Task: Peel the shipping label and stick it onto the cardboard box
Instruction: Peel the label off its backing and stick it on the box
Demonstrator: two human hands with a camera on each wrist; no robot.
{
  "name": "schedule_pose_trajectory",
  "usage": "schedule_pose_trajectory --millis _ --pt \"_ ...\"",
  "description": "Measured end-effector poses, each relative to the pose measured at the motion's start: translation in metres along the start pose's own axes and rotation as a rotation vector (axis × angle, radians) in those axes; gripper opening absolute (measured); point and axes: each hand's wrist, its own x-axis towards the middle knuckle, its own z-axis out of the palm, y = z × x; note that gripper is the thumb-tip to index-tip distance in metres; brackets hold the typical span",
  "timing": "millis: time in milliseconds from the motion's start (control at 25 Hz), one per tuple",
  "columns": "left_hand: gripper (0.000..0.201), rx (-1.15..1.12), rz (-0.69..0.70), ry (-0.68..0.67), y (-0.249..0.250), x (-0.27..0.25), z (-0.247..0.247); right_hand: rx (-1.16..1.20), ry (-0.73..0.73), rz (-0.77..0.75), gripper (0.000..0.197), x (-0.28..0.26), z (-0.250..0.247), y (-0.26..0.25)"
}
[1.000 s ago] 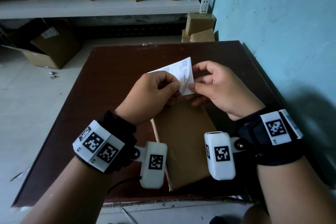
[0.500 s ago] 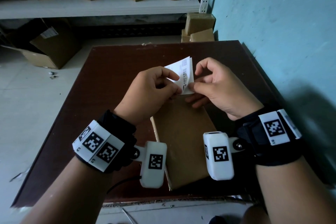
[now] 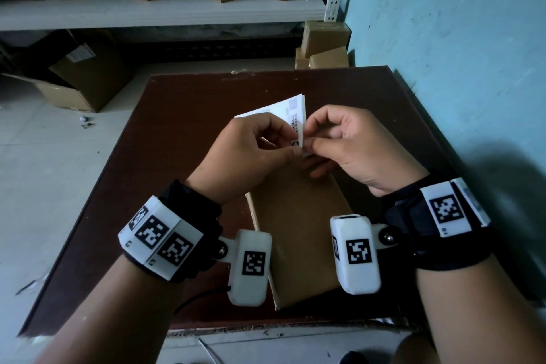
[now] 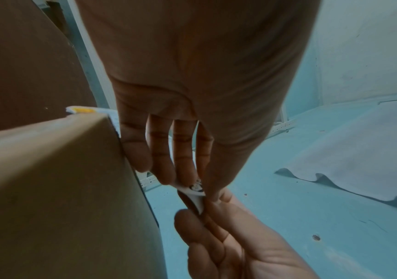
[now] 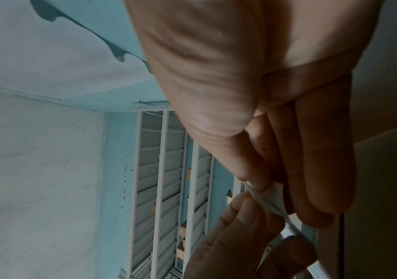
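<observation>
A white shipping label (image 3: 291, 111) with black print is held up above the table, its near corner caught between both hands. My left hand (image 3: 291, 148) pinches that corner from the left; my right hand (image 3: 308, 143) pinches it from the right. In the left wrist view the label's edge (image 4: 196, 194) shows between both thumbs. The right wrist view shows the label (image 5: 272, 203) edge-on between the fingertips. A flat brown cardboard box (image 3: 298, 233) lies on the table below the hands, partly hidden by them.
The dark brown table (image 3: 183, 133) stands against a teal wall (image 3: 443, 38) on the right. Behind it, a white shelf (image 3: 165, 12) carries several small cartons, and more cartons (image 3: 323, 41) sit on the floor. An open carton (image 3: 79, 80) lies at far left.
The label has turned more edge-on and swung right. Both hands have closed in on its near corner, thumbs now almost touching.
</observation>
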Motion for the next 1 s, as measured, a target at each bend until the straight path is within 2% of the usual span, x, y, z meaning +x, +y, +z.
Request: schedule_pose_trajectory --millis 360,640,880,1000 --pt "0.031 0.025 0.14 0.1 0.0027 -0.001 -0.0038 0.109 0.002 0.028 0.011 -0.0015 -0.0012 -0.0025" --pt "0.022 0.116 0.157 0.142 -0.0011 0.0014 -0.0037 0.169 -0.118 0.009 0.026 -0.0061 -0.0011 -0.0055" --pt "0.006 0.085 0.149 0.151 0.0013 0.0018 -0.0015 0.222 -0.024 -0.033 0.023 -0.0027 -0.0005 -0.0014" --pt "0.006 0.097 0.143 0.15 -0.0004 0.0024 -0.0019 0.268 -0.011 -0.033 0.029 -0.0029 -0.0008 -0.0012"
